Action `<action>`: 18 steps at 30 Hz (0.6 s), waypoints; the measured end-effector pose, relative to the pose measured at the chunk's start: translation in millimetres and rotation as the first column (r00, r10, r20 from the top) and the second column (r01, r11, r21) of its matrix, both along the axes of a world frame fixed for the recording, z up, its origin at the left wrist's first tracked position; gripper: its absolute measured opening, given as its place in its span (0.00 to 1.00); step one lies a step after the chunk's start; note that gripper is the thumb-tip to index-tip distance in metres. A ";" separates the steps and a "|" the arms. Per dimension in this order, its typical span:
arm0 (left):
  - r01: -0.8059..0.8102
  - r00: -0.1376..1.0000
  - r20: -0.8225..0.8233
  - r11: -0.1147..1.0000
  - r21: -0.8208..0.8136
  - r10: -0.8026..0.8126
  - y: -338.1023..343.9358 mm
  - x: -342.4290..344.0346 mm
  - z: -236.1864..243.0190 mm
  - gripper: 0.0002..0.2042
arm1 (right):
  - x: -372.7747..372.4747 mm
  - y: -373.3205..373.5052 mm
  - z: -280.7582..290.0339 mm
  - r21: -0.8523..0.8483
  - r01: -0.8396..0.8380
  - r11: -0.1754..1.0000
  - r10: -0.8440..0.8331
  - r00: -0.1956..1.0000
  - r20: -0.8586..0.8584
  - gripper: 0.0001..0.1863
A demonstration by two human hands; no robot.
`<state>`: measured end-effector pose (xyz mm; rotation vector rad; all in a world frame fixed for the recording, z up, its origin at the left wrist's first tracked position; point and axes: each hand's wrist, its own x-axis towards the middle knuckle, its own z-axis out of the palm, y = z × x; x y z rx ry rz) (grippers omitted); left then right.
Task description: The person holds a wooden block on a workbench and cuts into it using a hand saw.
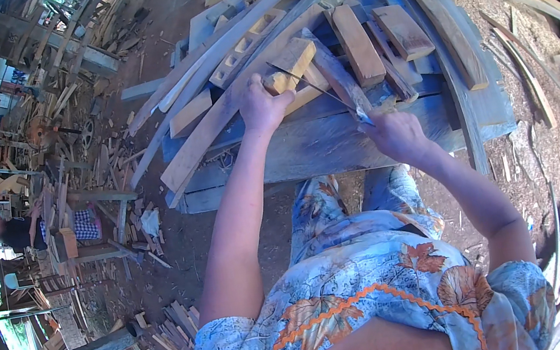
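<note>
My left hand (268, 106) is closed round the near left end of a short yellowish wood block (298, 56), held over the workbench. From my right hand (400, 135), a thin-bladed hand tool (325, 92) reaches up and left, its dark narrow blade lying across the block. My right fingers are wrapped round its handle end. Whether the blade is a saw, a file or a knife, I cannot tell. Beneath the block, a long pale plank (214, 130) runs slantwise.
The blue-grey wooden workbench (305, 149) carries several planks and blocks, including an upright-looking block (358, 45) and a slotted wood piece (248, 44). A long beam (435, 18) lies along the right side. Wood scraps cover the ground left. Another person (17, 227) is at far left.
</note>
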<state>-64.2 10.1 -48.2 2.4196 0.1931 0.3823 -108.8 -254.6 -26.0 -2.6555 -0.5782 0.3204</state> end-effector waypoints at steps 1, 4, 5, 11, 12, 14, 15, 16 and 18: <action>0.002 1.000 -0.003 1.000 0.005 -0.002 -0.7 1.1 -0.4 0.25 | 3.1 -0.5 6.1 -0.019 -0.014 1.000 0.014 1.000 -0.003 0.15; 0.002 1.000 0.023 1.000 -0.010 -0.001 1.1 0.6 -5.8 0.25 | 25.6 23.0 12.4 0.002 -0.040 0.999 0.040 0.999 0.016 0.15; 0.000 1.000 0.026 1.000 -0.003 0.000 1.9 0.9 -6.4 0.25 | 37.5 39.3 11.4 0.040 -0.059 0.997 0.057 0.998 0.038 0.14; -0.016 1.000 -0.005 0.998 0.067 0.017 -5.5 0.8 -4.3 0.25 | 60.4 79.3 -2.9 0.157 -0.055 0.986 0.041 0.995 0.091 0.13; -0.018 1.000 -0.003 0.997 0.075 0.019 -5.0 0.6 -3.9 0.25 | 54.0 70.5 -6.1 0.154 -0.058 0.986 0.043 0.994 0.100 0.13; -0.028 1.000 0.001 0.996 0.080 0.029 -0.7 -1.4 -4.3 0.25 | 34.9 49.8 -6.0 0.121 -0.059 0.991 0.048 0.995 0.092 0.13; -0.020 1.000 0.014 0.999 0.047 0.019 3.2 -2.2 -6.1 0.25 | 23.6 38.1 -6.1 0.092 -0.056 0.994 0.049 0.996 0.071 0.13; -0.002 1.000 0.030 1.000 0.012 0.001 2.9 -0.5 -6.6 0.26 | 13.5 23.3 -7.8 0.088 -0.054 0.995 0.048 0.996 0.072 0.13; 0.006 0.998 0.058 1.000 0.025 -0.007 2.7 1.6 -7.3 0.26 | 0.6 3.9 -10.2 0.021 -0.012 1.000 0.012 1.000 0.024 0.15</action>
